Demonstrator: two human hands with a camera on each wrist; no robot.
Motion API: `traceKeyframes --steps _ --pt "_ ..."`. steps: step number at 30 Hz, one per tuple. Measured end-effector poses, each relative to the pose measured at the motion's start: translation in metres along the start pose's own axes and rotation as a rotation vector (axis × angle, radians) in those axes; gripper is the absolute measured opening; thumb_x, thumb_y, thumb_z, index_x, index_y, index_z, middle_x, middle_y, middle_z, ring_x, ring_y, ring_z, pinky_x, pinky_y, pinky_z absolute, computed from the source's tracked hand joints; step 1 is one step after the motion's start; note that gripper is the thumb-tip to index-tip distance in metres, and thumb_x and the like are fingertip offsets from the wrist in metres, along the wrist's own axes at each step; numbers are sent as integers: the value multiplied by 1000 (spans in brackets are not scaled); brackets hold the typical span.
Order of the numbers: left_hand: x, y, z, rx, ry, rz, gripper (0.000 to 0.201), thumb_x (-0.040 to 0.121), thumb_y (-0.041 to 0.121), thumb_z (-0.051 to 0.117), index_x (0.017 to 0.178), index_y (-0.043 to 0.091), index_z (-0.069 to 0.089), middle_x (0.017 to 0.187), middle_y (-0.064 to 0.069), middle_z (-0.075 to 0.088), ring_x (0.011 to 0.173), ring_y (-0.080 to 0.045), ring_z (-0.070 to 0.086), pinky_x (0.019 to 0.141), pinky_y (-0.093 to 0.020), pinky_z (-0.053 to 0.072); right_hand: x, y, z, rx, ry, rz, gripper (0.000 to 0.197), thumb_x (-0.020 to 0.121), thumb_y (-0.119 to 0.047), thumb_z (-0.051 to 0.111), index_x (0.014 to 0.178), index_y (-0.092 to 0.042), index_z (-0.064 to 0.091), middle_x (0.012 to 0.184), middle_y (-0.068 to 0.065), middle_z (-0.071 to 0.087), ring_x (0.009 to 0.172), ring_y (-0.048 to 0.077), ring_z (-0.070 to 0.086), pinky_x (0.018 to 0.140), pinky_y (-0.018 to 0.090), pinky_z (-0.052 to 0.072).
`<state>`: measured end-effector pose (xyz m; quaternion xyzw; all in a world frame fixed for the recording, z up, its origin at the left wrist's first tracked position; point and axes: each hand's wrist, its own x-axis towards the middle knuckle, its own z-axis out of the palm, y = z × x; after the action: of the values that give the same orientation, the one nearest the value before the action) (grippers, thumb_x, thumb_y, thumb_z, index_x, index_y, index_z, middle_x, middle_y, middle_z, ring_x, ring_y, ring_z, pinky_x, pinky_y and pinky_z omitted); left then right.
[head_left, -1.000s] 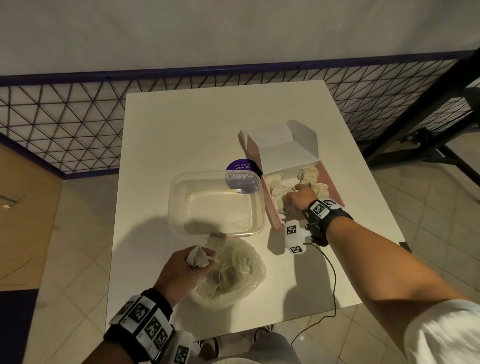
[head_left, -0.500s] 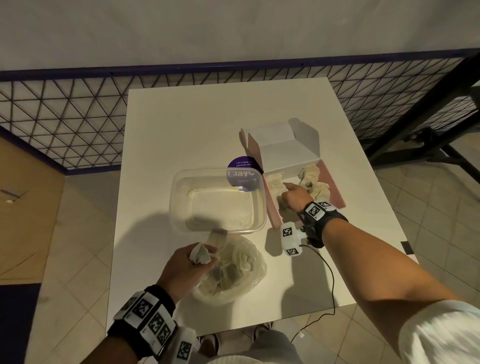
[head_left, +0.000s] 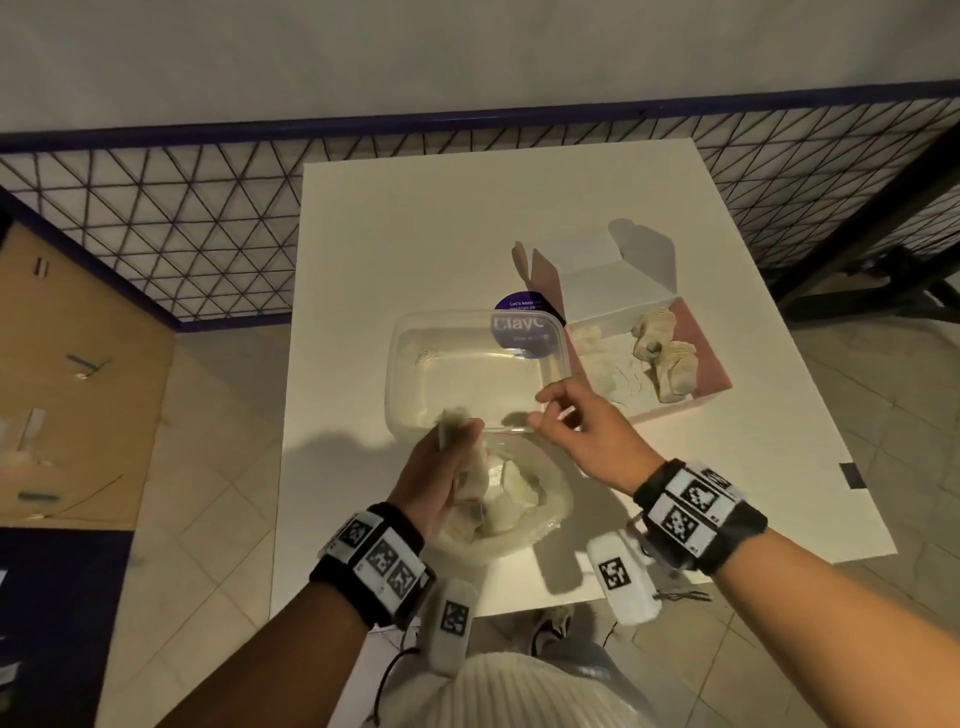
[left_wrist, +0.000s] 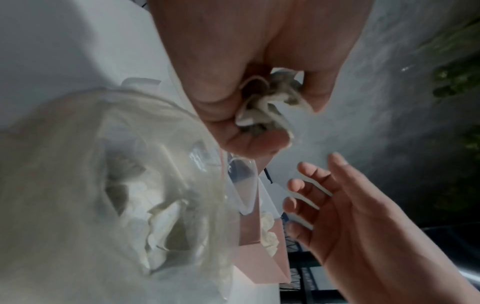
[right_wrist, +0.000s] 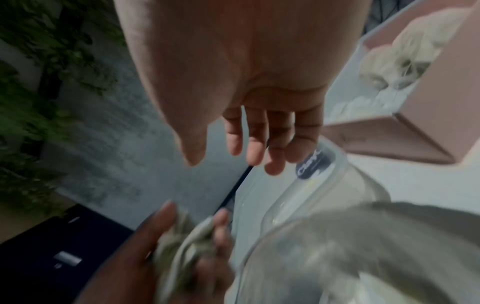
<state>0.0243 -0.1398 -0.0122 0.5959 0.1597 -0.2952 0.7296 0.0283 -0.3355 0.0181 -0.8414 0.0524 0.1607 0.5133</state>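
My left hand grips a crumpled pale tea bag just above a clear plastic bag with more tea bags inside, at the table's near edge. My right hand hovers open and empty beside it, fingers spread, over the near right corner of a clear plastic tub. The tub looks empty. An open pink box to the right holds several more tea bags. In the right wrist view the spread fingers hold nothing.
The white table has bare surface behind the tub. A purple round label shows through the tub's far corner. A mesh fence runs behind the table, and a dark stand's legs are at the right.
My right hand has left the pink box and come back left, empty, next to the left hand. The left hand has lifted its tea bag slightly toward the tub's near rim.
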Motion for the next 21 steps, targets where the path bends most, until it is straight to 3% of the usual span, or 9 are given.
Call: traceKeyframes --steps 2,4,7,10,12,15,18,21 --pt "-2 3 8 -132 -56 -30 17 96 26 51 104 15 61 85 -6 70 76 -16 68 58 -28 52 -15 -1 18 -6 -104 16 28 85 -37 64 106 -21 54 85 -3 56 68 5 53 70 22 46" --pt "-2 2 11 -219 -62 -69 24 97 24 47 116 12 57 97 -11 71 88 -22 70 69 -35 57 -25 0 35 -11 -155 12 31 83 -39 66 105 -22 52 84 -4 56 67 3 51 69 21 44" --pt "-1 -3 11 -333 -46 -118 38 95 18 44 131 7 48 121 -23 63 109 -35 63 92 -46 50 -29 3 48 1 -95 12 34 81 -35 71 106 -25 50 83 -5 54 66 6 52 67 21 44" --pt "-3 -4 12 -414 -74 -123 45 91 13 39 135 4 44 127 -31 57 118 -44 56 102 -59 42 -26 5 48 168 -4 72 33 79 -27 74 103 -32 52 84 5 54 69 17 58 69 33 49" --pt "-6 -3 12 -430 -111 -96 49 87 10 39 136 3 42 132 -35 51 123 -48 51 106 -63 35 -27 5 45 245 12 94 29 79 -20 74 102 -26 57 79 8 54 69 21 58 71 37 50" --pt "-9 -3 10 -387 -154 -35 52 82 4 44 134 3 45 131 -35 50 121 -47 51 106 -61 36 -29 3 43 326 22 107 20 80 -4 70 94 -15 60 68 5 50 63 19 52 64 31 49" --pt "-11 -3 7 -219 -166 40 37 89 -8 41 118 10 56 114 -24 61 103 -36 61 89 -52 49 -31 3 41 349 52 130 17 81 2 67 81 -13 60 63 3 51 53 10 51 54 19 47" --pt "-13 -4 2 -116 -200 78 31 93 -7 46 111 14 59 102 -14 70 92 -28 67 79 -46 55 -33 4 36 356 61 137 8 85 2 62 82 -6 60 68 10 49 50 7 51 49 15 45"
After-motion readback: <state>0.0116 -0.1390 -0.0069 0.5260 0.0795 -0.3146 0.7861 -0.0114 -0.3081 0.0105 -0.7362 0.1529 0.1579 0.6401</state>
